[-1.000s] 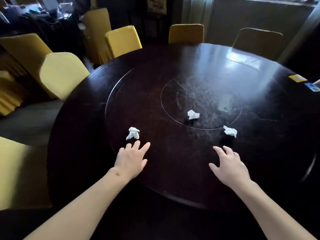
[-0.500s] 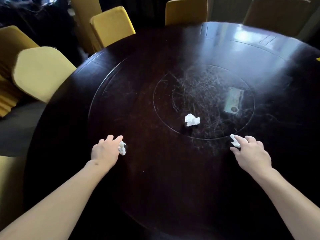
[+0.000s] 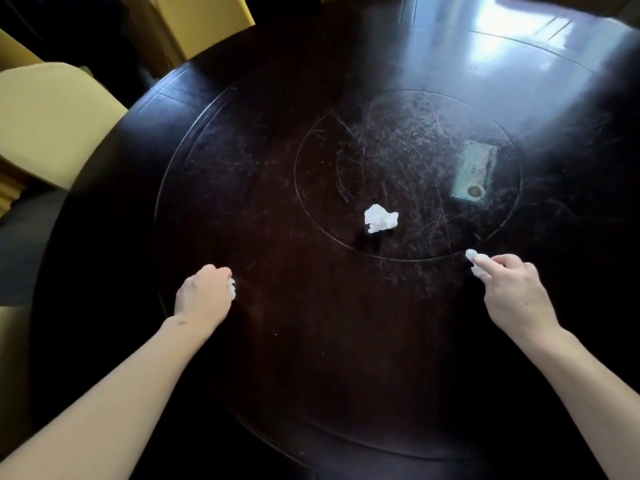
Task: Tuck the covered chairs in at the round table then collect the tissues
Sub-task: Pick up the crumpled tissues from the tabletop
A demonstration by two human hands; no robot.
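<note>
A dark round table (image 3: 311, 358) fills the view. My left hand (image 3: 204, 296) is curled round a crumpled white tissue (image 3: 232, 288), of which only a bit shows at the fingers. My right hand (image 3: 509, 289) pinches a second white tissue (image 3: 475, 263) at its fingertips. A third crumpled tissue (image 3: 380, 218) lies loose on the scratched inner disc, between and beyond both hands. Yellow covered chairs stand at the table's left edge (image 3: 52, 119) and far left (image 3: 194, 22).
A small greenish rectangular plate (image 3: 472, 176) sits on the inner disc at the right. A bright window reflection (image 3: 519, 36) glares on the far right of the tabletop. Another yellow chair cover (image 3: 10, 375) shows at the near left.
Both hands reached forward from the table's near part and closed on the left and right tissues. The view tilted down and closer to the tabletop.
</note>
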